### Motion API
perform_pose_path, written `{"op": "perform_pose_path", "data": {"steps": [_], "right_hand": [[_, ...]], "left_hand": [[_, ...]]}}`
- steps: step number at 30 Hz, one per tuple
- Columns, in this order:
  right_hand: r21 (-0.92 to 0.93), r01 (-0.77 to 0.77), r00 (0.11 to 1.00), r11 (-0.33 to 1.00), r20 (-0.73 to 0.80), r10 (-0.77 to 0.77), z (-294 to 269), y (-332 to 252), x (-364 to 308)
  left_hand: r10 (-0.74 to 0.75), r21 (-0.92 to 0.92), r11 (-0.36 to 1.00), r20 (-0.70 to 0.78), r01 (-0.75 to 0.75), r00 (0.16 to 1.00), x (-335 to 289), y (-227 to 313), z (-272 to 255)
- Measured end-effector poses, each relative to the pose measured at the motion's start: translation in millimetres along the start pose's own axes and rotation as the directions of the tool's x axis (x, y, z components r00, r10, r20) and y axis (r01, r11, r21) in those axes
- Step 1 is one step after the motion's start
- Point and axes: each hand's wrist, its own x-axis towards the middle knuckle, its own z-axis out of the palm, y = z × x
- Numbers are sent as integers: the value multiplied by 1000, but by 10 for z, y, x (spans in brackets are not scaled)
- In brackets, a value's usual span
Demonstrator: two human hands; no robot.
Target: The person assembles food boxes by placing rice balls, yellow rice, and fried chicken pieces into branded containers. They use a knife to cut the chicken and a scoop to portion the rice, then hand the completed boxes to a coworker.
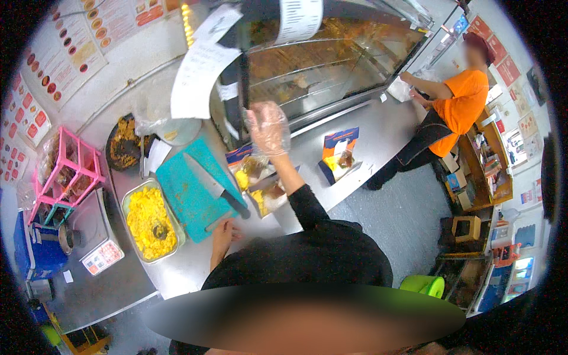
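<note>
My right hand (269,129) wears a clear plastic glove and is raised by the near corner of the glass display case (331,65). Its fingers look stretched out, with nothing visible in them. My left hand (223,238) is bare, low by the near edge of a teal cutting board (186,177), fingers loosely bent and apart. On the board lies a large knife (207,177) with a dark handle. Below my right forearm stand two open boxes, one of them a food box (269,198) with yellow rice and a part wrapped in plastic. Another filled box (341,157) stands farther right.
A glass tray of yellow rice (151,222) sits left of the board, a black pan of browned food (125,142) behind it. Pink baskets (70,168) stand at far left. Paper slips (204,77) hang before the case. A co-worker in orange (461,100) handles a plastic bag (400,89).
</note>
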Motion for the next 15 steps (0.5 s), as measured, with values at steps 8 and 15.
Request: {"op": "perform_pose_path", "data": {"steps": [8,15], "right_hand": [[134,189,949,973,-278,-146,73,28,360],[101,-58,943,993,-320,88,-373,711,563]], "left_hand": [[192,-17,979,-256,-203,947,38,428,461],[186,12,981,-349,-194,919,-185,393,434]]}}
